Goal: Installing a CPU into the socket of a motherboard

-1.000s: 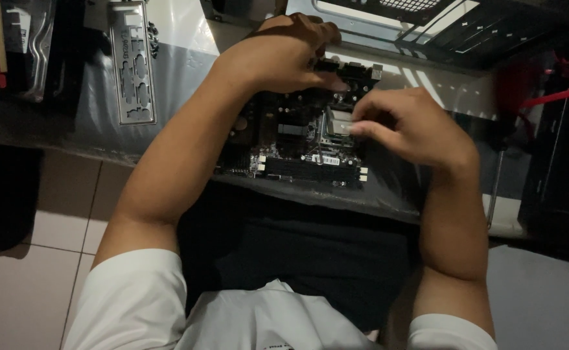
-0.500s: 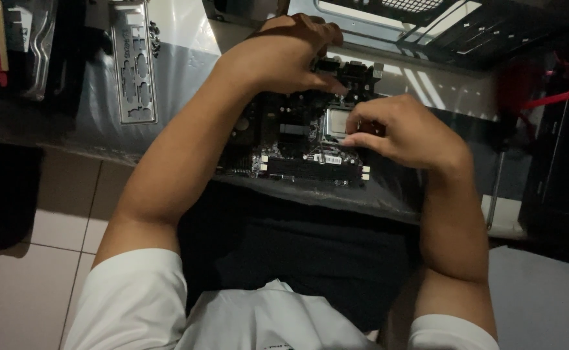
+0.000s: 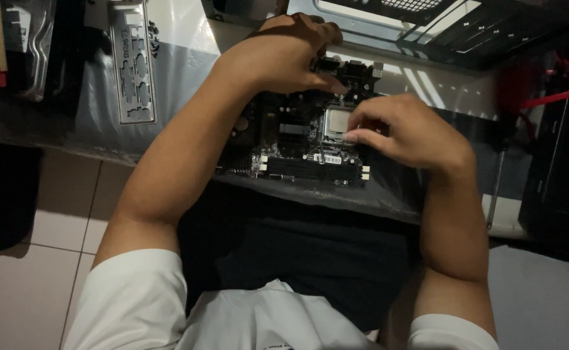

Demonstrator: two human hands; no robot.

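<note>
The processor point(image 3: 337, 121) is already seated in the motherboard point(image 3: 297, 139) socket, braced by the curled left hand point(image 3: 291, 55); the right hand point(image 3: 404, 133), fingertips pinched together at the socket edge, indicates latching is unfinished.

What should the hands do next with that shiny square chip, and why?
Probably press the socket lever down gently. The right hand pinches something thin at the edge of the silvery chip, which appears to sit flat in its socket on the motherboard, while the left hand steadies the board's far edge.
</note>
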